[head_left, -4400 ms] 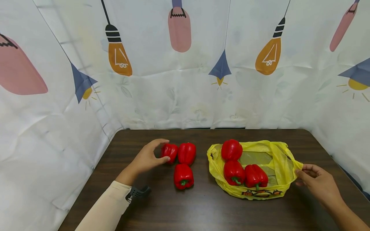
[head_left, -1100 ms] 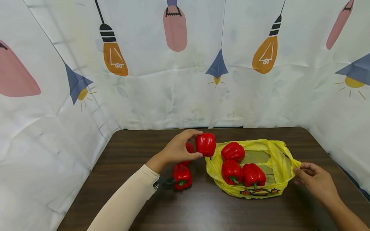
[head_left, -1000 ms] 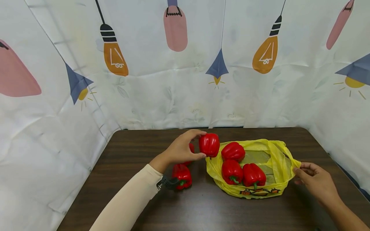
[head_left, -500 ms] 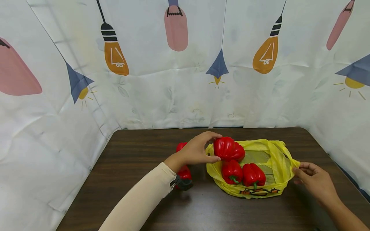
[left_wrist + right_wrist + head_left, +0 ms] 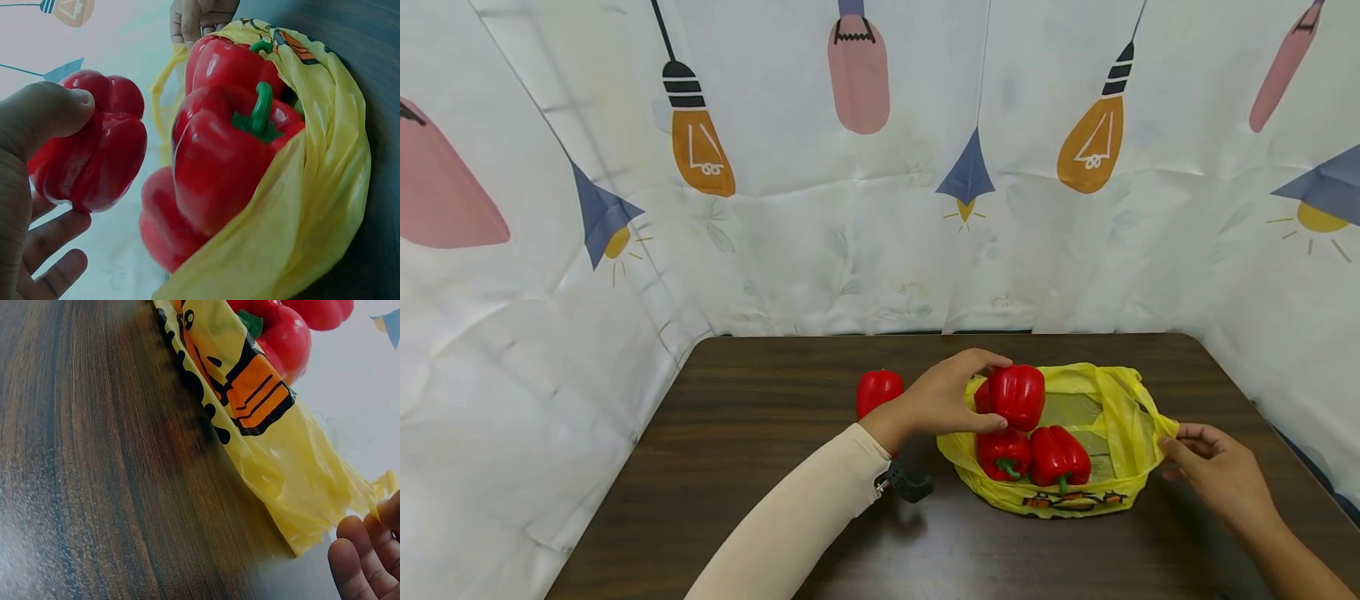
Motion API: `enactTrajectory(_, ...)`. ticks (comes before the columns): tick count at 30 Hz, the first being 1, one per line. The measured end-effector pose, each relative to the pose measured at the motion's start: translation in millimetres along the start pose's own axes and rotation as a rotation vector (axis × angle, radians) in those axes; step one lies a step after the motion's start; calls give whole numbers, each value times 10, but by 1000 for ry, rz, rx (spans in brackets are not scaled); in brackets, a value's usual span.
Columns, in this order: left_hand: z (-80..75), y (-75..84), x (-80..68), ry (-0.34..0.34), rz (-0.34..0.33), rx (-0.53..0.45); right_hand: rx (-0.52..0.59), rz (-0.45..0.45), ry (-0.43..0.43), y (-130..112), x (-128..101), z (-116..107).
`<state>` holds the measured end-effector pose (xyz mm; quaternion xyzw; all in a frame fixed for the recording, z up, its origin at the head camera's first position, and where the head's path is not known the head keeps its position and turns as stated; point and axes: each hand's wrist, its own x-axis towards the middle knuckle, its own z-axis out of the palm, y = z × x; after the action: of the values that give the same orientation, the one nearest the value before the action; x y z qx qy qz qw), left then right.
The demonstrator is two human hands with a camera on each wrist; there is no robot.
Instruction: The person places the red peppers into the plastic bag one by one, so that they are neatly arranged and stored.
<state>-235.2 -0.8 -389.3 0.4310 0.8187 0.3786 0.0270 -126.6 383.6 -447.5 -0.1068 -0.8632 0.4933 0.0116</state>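
Note:
My left hand (image 5: pixel 951 393) pinches a red bell pepper (image 5: pixel 1017 397) between thumb and fingers, above the left part of the yellow plastic bag (image 5: pixel 1123 429). In the left wrist view this held pepper (image 5: pixel 100 140) is apart from the peppers in the bag. Three bell peppers lie inside: one with a green stem (image 5: pixel 1002 454), another to its right (image 5: pixel 1062 457), and a third mostly hidden behind the held one. My right hand (image 5: pixel 1221 471) pinches the bag's right edge; in the right wrist view the fingers (image 5: pixel 350 550) hold its gathered yellow end (image 5: pixel 381 487).
A red bell pepper (image 5: pixel 878 392) stands on the dark wooden table (image 5: pixel 760 417) left of the bag, partly behind my left forearm. Another one seen there earlier is hidden by the arm. A white printed curtain (image 5: pixel 850 250) hangs behind the table.
My left hand took a bell pepper from the group on the left, lifted it and carried it right, over the bag. My right hand has kept its hold on the bag's edge.

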Motion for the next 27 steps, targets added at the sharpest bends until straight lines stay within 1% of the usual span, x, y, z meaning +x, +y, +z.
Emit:
enactTrajectory(6, 89, 48, 71, -19, -16, -15, 1, 6, -5, -12, -6, -8)
enactTrajectory(12, 180, 40, 157, -21, -12, -3, -15, 15, -6, -22, -8, -18)
enactTrajectory(19, 275, 46, 243, -57, -25, -19, -17, 30, 0, -14, 1, -13)
enactTrajectory(21, 297, 53, 265, -67, -33, -11, -15, 28, 4, -10, 0, -12)
enactTrajectory(27, 354, 54, 333, -72, -49, 73, -13, 16, 10, -1, -2, -11)
